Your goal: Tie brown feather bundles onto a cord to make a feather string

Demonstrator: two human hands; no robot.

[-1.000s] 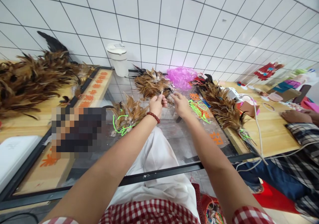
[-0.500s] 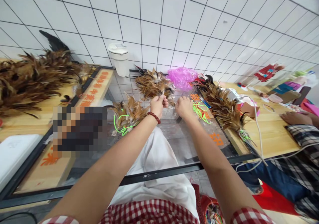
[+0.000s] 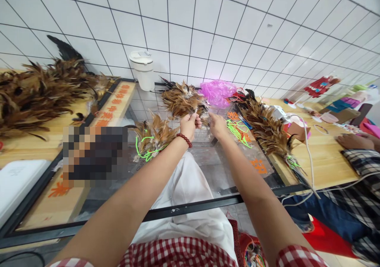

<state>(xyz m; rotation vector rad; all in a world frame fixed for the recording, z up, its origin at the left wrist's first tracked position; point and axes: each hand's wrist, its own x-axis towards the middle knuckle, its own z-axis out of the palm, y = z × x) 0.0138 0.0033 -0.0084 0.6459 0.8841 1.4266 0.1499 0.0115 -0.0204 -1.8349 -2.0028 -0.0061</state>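
Bristling near curled hands (image 3: pixel 189 126) (image 3: pixel 219 126), wispy brown feathers (image 3: pixel 179 100) lie on clear glass (image 3: pixel 209 160).

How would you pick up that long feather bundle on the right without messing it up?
Probably by the narrow end of the long feather bundle, where green cord shows, coming from the near side. That end points away from the tiled wall, while fluffy feathers spread along the rest and could bend or crush.

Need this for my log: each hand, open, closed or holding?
Left hand: closed, pinching something small and pale.
Right hand: can't tell whether open or holding.
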